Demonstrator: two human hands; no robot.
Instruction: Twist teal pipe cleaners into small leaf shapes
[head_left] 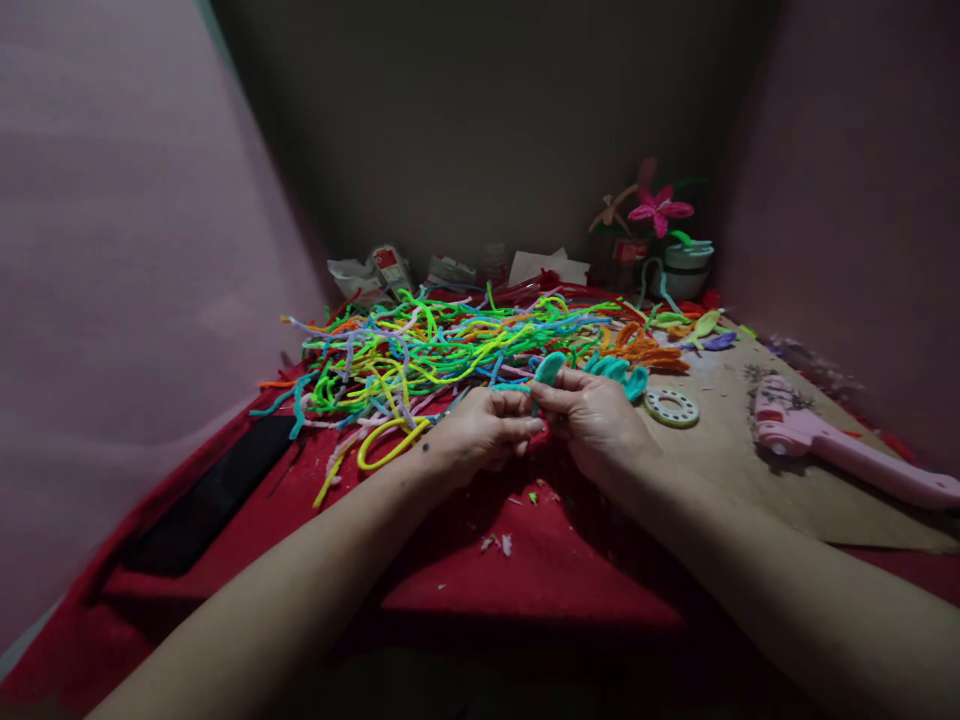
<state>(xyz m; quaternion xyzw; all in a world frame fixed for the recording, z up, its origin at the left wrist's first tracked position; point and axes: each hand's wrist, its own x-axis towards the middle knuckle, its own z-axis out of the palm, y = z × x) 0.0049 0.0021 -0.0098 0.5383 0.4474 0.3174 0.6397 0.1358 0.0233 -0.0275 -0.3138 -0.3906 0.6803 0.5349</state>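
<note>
Between my two hands is a turquoise pipe cleaner (550, 369) with one end formed into a petal-like loop. My right hand (600, 415) pinches it just below that loop. Closed fingers of my left hand (487, 430) grip its thin tail, partly hidden behind the knuckles. Right behind my right hand lie several turquoise pipe-cleaner petals (636, 384), with orange ones (649, 350) farther back. A large heap of loose, bright pipe cleaners (442, 340) spreads behind both hands.
A dark phone-like slab (214, 495) lies at the left. On cardboard (720, 490) at the right are a round holed disc (671, 407) and a pink tool (847, 445). A pot (688, 268) with pipe-cleaner flowers stands behind. Scraps dot the red cloth (525, 580).
</note>
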